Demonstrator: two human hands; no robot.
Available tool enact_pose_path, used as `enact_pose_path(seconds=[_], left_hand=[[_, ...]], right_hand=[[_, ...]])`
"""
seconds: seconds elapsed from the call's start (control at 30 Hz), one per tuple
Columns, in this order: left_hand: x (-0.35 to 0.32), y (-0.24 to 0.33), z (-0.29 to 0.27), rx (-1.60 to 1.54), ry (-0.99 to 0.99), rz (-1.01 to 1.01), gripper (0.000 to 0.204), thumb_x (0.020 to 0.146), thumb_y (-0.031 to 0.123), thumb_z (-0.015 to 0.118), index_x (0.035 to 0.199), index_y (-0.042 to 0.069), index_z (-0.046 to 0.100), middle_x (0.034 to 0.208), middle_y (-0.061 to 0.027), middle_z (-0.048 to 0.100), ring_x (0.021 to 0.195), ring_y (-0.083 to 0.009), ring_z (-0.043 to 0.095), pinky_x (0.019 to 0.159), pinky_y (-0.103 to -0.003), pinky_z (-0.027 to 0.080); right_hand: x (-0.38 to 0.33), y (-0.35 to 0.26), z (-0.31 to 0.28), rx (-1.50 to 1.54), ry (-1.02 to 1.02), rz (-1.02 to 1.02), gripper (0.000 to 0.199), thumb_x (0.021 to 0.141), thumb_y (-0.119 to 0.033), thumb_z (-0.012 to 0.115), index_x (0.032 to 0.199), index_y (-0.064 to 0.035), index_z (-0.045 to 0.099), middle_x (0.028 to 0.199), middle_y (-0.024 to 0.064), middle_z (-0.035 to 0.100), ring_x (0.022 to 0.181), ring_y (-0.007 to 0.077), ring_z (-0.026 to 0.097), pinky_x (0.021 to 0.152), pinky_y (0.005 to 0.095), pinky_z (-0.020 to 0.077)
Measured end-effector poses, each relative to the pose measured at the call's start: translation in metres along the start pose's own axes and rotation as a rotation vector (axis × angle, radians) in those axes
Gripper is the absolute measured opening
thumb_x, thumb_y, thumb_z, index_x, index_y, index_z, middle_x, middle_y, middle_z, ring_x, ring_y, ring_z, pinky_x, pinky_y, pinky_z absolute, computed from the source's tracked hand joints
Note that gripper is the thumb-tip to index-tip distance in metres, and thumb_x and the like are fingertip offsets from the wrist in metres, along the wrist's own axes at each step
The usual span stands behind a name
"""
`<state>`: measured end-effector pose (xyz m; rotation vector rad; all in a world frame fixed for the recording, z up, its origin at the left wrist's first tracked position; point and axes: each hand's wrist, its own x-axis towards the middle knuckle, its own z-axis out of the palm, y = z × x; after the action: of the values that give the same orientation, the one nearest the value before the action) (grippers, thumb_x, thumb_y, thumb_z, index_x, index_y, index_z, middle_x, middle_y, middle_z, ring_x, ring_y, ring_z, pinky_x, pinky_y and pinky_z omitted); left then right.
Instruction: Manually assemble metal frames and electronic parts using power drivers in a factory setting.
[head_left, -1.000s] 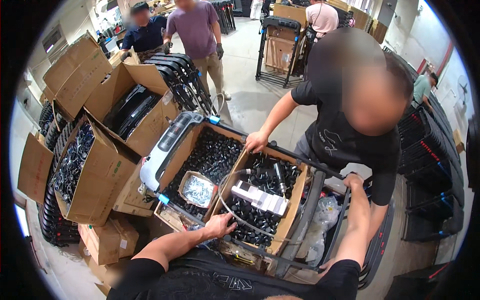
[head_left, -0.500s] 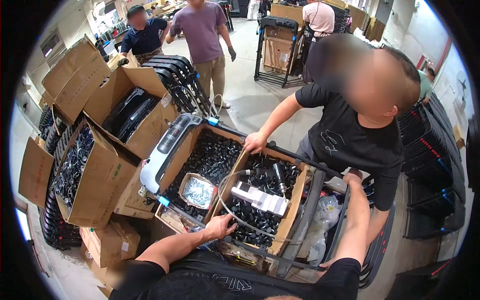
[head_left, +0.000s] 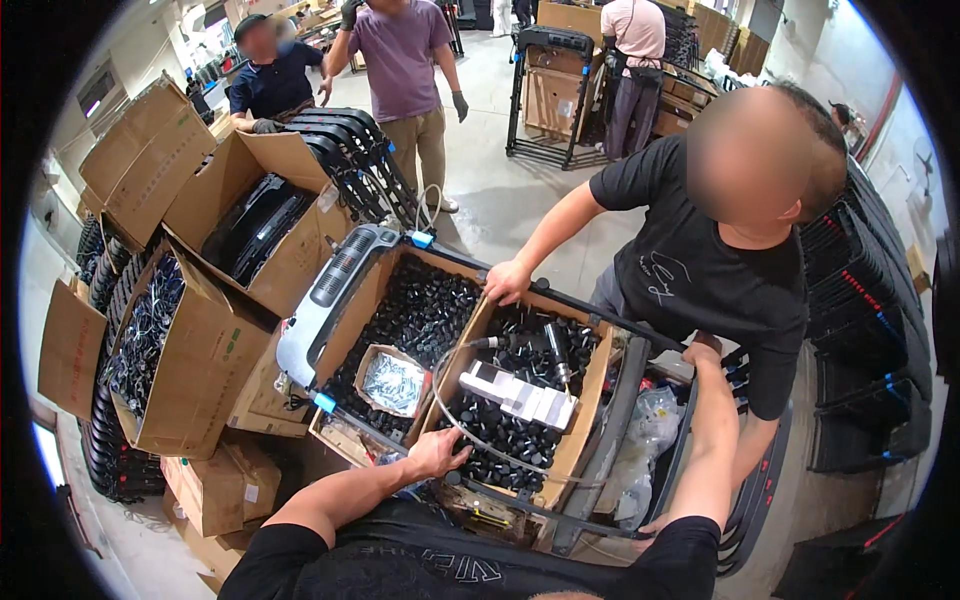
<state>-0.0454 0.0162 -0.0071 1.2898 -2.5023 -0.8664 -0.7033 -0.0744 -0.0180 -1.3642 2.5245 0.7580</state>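
A large rectangular black tube frame with a silver-grey motor cover [head_left: 345, 275] at its left end lies over open cartons, apparently a treadmill frame. My left hand [head_left: 438, 453] is closed round its near rail. Stretched forward, my right hand [head_left: 704, 347] is closed on the frame's far right part, its fingers partly hidden. A co-worker in a black T-shirt [head_left: 690, 270] faces me; that person's one hand [head_left: 508, 282] grips the far rail, and the other [head_left: 652, 532] is at the near right corner, partly behind my forearm. Blue pieces [head_left: 324, 402] sit near the cover's ends.
Inside the frame, cartons hold black round-headed parts [head_left: 425, 310], a small box of screws [head_left: 392, 384], white blocks [head_left: 520, 393] and a power driver [head_left: 557, 352] with a hose. Open cartons [head_left: 185, 360] crowd the left. Stacked black frames [head_left: 865, 330] stand right. Others work behind.
The co-worker opposite has raised and turned the head slightly. At the back, the person in purple has lifted one gloved hand. My hands and the frame have hardly moved.
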Motion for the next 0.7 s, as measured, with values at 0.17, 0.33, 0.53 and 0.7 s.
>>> enact_pose_path(seconds=[0.17, 0.33, 0.53, 0.7], left_hand=[[0.001, -0.002, 0.002, 0.021, 0.008, 0.001, 0.033, 0.089, 0.032, 0.062, 0.106, 0.004, 0.055, 0.083, -0.021, 0.066, 0.076, -0.0396, 0.066, 0.066, -0.048, 0.053], [0.003, 0.009, -0.006, 0.008, -0.056, -0.04, 0.033, 0.089, 0.032, 0.062, 0.106, 0.004, 0.055, 0.083, -0.0211, 0.066, 0.076, -0.0402, 0.065, 0.066, -0.049, 0.053], [0.005, 0.0, -0.003, -0.023, -0.058, -0.048, 0.034, 0.09, 0.033, 0.061, 0.107, 0.004, 0.055, 0.087, -0.0218, 0.067, 0.079, -0.0413, 0.065, 0.069, -0.05, 0.053], [0.002, 0.009, -0.002, -0.016, -0.069, -0.05, 0.035, 0.09, 0.033, 0.061, 0.11, 0.005, 0.055, 0.09, -0.0226, 0.067, 0.083, -0.0418, 0.065, 0.072, -0.05, 0.053]], right_hand=[[-0.01, 0.003, 0.027, 0.049, 0.015, 0.042, 0.033, 0.085, -0.026, 0.068, 0.111, -0.0056, 0.067, 0.107, 0.015, 0.069, 0.102, 0.0285, 0.066, 0.086, 0.0394, 0.0534], [-0.022, 0.016, 0.053, 0.097, 0.027, 0.096, 0.033, 0.085, -0.026, 0.067, 0.111, -0.0058, 0.067, 0.108, 0.0152, 0.069, 0.102, 0.0289, 0.066, 0.087, 0.0397, 0.0534], [-0.033, 0.014, 0.062, 0.154, 0.054, 0.146, 0.034, 0.085, -0.027, 0.067, 0.112, -0.0061, 0.067, 0.108, 0.0154, 0.069, 0.102, 0.0292, 0.066, 0.087, 0.0401, 0.0534], [-0.043, 0.02, 0.072, 0.196, 0.077, 0.197, 0.034, 0.085, -0.027, 0.067, 0.112, -0.0063, 0.067, 0.109, 0.0155, 0.069, 0.103, 0.0296, 0.066, 0.087, 0.0404, 0.0533]])
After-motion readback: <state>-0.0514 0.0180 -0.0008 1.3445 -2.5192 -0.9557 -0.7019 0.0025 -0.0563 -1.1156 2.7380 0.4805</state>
